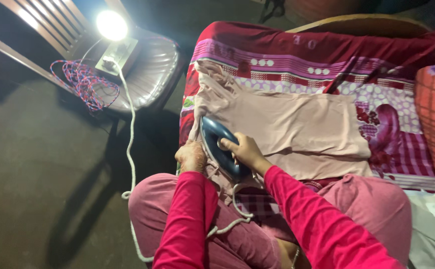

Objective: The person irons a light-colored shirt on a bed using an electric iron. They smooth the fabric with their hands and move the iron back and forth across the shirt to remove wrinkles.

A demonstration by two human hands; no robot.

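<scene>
Right hand (245,149) clasping blue iron (220,147) over pink cloth (297,129), patterned blanket (327,65), dim floor (38,164).

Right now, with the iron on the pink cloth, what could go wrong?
1. The left hand holds the pale pink garment right beside the dark blue iron under the right hand; a slip could burn the fingers.
2. The white cord runs across the lap and down to the floor; it may snag and tug the iron.
3. Leaving the iron in one spot could scorch the thin cloth.
</scene>
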